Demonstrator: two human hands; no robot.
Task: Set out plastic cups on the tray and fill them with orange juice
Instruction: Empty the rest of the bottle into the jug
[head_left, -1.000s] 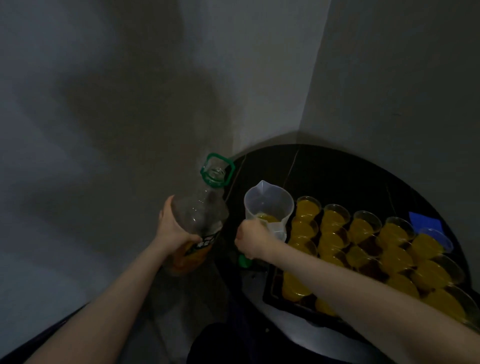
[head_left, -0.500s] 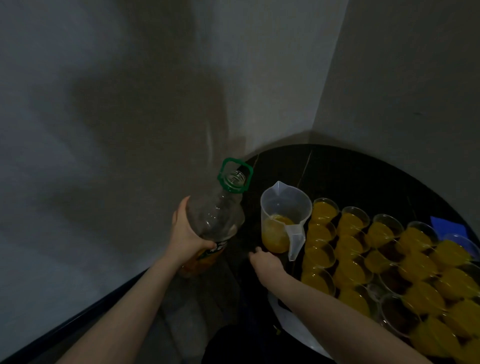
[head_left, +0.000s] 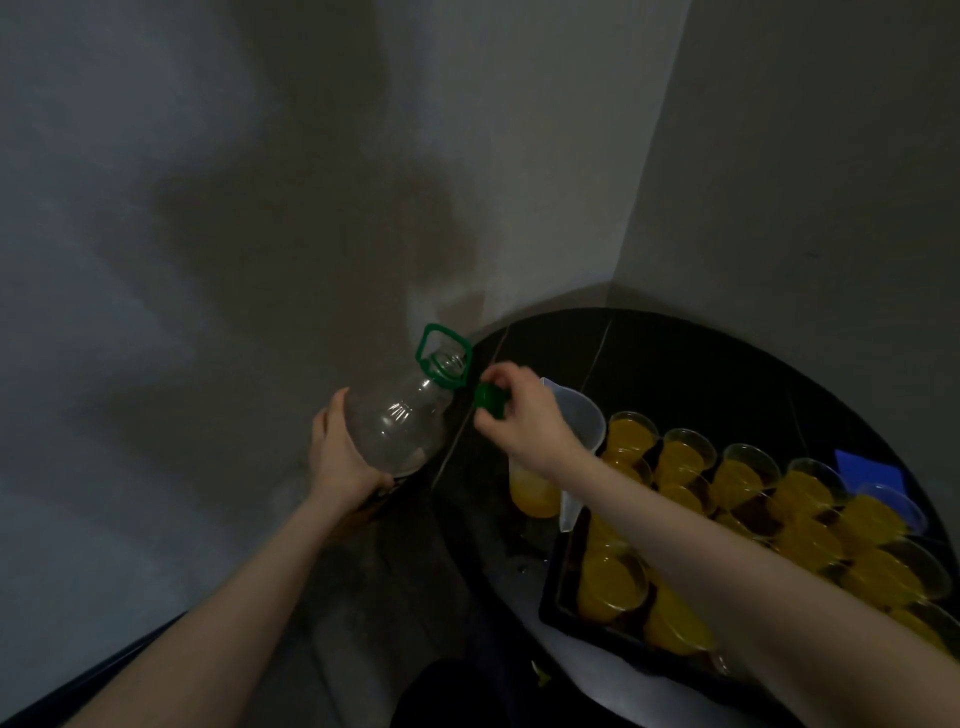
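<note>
Pinching the green cap (head_left: 490, 399) in the right hand (head_left: 524, 415) fingertips, just right of and a bit below the open bottle mouth, not touching it. Wrapping the left hand (head_left: 340, 457) around the bottle (head_left: 402, 431) low on its body, off the table's left edge. Tilting its long axis up and right, neck toward the cap. Probably recapping next, right hand nearer. Sitting behind the wrist: jug (head_left: 566, 447), then filled cups (head_left: 628, 434) on the tray (head_left: 558, 587).
</note>
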